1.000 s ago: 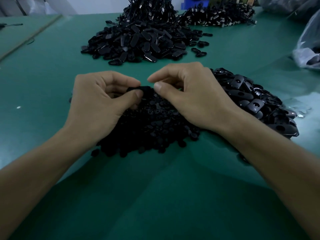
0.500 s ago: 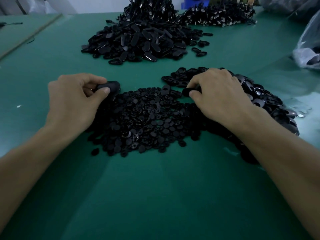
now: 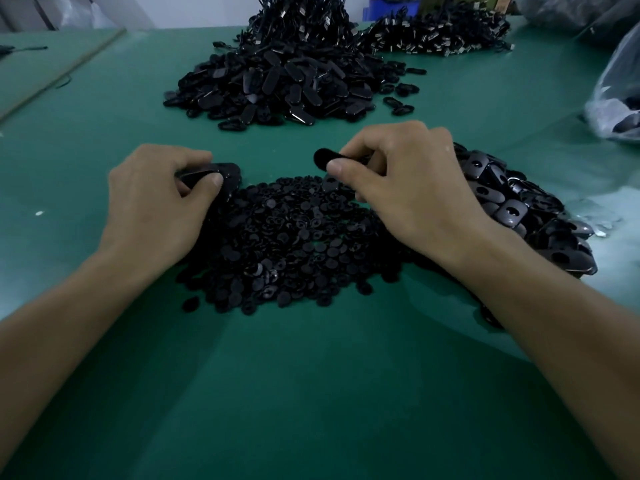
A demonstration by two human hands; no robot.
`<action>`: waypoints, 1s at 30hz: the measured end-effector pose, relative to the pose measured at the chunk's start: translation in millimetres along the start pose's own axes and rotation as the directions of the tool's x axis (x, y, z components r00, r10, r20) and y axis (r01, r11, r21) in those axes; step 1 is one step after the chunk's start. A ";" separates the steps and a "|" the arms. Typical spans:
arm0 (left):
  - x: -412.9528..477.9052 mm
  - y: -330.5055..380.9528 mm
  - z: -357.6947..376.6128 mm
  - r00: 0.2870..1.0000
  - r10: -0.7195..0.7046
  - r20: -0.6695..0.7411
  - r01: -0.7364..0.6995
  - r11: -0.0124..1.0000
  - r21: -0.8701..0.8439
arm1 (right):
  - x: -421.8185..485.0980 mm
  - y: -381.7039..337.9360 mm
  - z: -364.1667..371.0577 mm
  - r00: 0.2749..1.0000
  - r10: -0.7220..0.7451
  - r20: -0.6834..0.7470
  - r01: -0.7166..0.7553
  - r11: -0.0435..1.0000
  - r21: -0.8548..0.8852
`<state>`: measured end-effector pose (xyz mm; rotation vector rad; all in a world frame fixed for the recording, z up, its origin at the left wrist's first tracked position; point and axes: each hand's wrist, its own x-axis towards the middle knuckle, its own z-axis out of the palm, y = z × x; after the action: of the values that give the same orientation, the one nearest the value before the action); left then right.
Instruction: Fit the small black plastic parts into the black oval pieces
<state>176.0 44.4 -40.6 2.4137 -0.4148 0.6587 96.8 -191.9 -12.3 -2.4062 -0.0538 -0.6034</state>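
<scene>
Right hand [image 3: 408, 188] now pinches an oval piece [image 3: 327, 157] lifted off the right heap [image 3: 512, 202]. Left hand [image 3: 156, 202] pinches a second oval piece [image 3: 225, 171] between thumb and curled fingers.

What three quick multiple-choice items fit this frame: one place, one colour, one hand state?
1. Where is the pile of small parts? A in a bag; B between the left hand and right hand; C on a shelf.
2. What colour is the table? A white; B green; C red.
3. The right hand is: A flat and open; B an empty fist; C pinching an oval piece.
Key: B, the heap lies between both hands; B, the bare surface shows green; C, thumb and fingers clamp the piece.
</scene>
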 end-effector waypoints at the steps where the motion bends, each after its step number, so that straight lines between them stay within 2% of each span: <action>1: -0.9 3.0 -0.5 1.000 0.025 -0.008 -0.025 0.999 -0.021 | -1.0 -1.2 1.5 1.000 -0.012 0.009 0.012 1.000 0.028; 6: -13.4 34.6 -0.4 0.984 0.174 -0.041 -0.179 0.963 -0.204 | -5.6 -8.7 10.0 0.998 -0.069 0.004 0.067 0.987 0.144; 10: -21.4 55.0 -0.8 0.977 0.209 0.050 -0.171 0.896 -0.409 | -8.2 -14.0 14.8 0.989 -0.144 -0.025 0.146 0.971 0.191; 14: -19.8 55.5 1.0 0.988 0.123 0.092 -0.044 0.802 -0.596 | -9.0 -16.5 15.2 0.990 -0.143 0.008 0.134 0.945 0.297; 17: -19.2 54.4 0.6 0.985 0.040 0.165 0.098 0.663 -0.742 | -7.5 -16.9 14.0 0.995 -0.079 0.068 0.044 0.908 0.416; 23: -19.0 53.6 1.7 0.967 -0.016 0.256 0.230 0.493 -0.839 | -4.3 -16.1 8.5 0.982 0.073 0.173 -0.163 0.786 0.596; 25: -18.2 53.7 1.7 0.965 -0.034 0.261 0.246 0.465 -0.850 | -4.7 -16.9 8.6 0.977 0.084 0.195 -0.189 0.761 0.620; 30: -18.6 54.5 0.8 0.960 -0.054 0.275 0.268 0.465 -0.844 | -6.3 -18.9 11.5 0.977 0.063 0.205 -0.177 0.773 0.609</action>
<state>137.3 4.3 -26.0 1.4595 -0.4505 0.0167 92.3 -169.4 -11.9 -1.7797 -0.1490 -0.2496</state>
